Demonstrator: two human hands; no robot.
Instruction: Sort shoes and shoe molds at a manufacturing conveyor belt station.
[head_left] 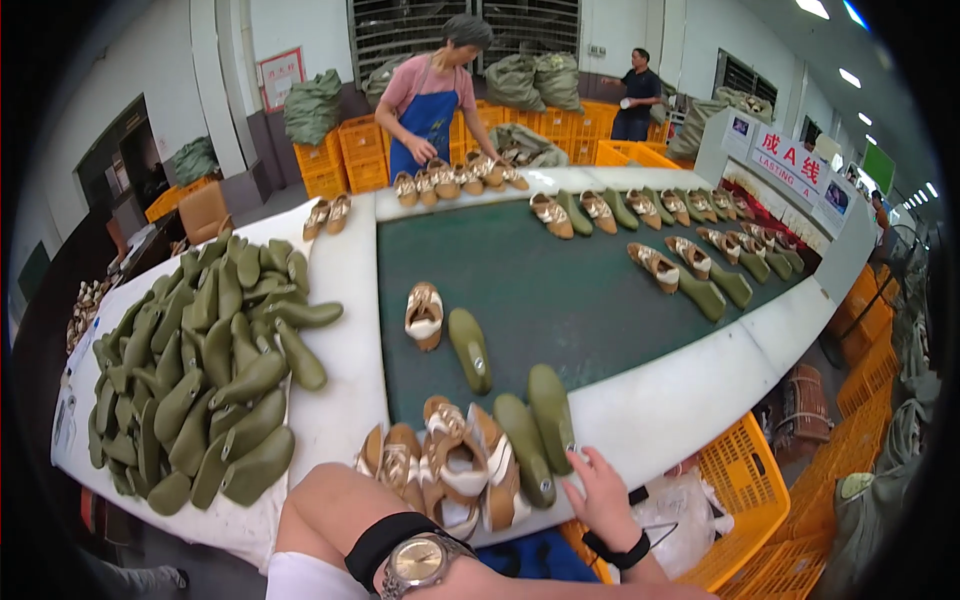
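My right hand (600, 490), with a black band at its wrist, has its fingers apart at the heel end of a green shoe last (550, 415). Whether the fingertips touch it I cannot tell. A second last (522, 448) lies alongside. To their left, several brown-and-white shoes (458, 455) crowd the near edge of the table. My left arm bends across the lower edge, with a gold-faced watch (418, 562) at the wrist; the fingers of my left hand (500, 582) do not show. Beyond the shoes, one shoe (424, 316) and one last (470, 350) stand on the green surface.
A large pile of green lasts (200, 370) covers the left of the white table (640, 420). Shoes and lasts stand in rows at the far right (690, 260). Across the table, a person in a blue apron (430, 120) handles shoes. A yellow crate (745, 490) stands below at right.
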